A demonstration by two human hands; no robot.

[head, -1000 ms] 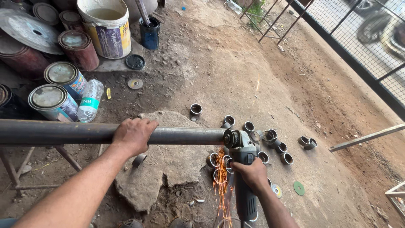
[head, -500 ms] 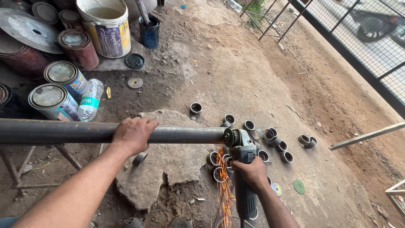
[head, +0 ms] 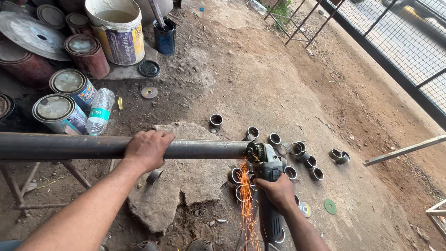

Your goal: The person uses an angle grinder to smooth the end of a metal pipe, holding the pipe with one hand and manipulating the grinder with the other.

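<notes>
Long dark round steel pipe [head: 93, 147] horizontal on stand; grey angle grinder [head: 267, 186] cutting its right end, sparks falling.

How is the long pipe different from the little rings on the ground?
The pipe is long and in one piece; the rings are short, separate bits. The pipe is up off the ground, gripped by the left hand, with the grinder at its end; the rings lie scattered on the dirt, untouched. Both are round, hollow, dark metal.
</notes>
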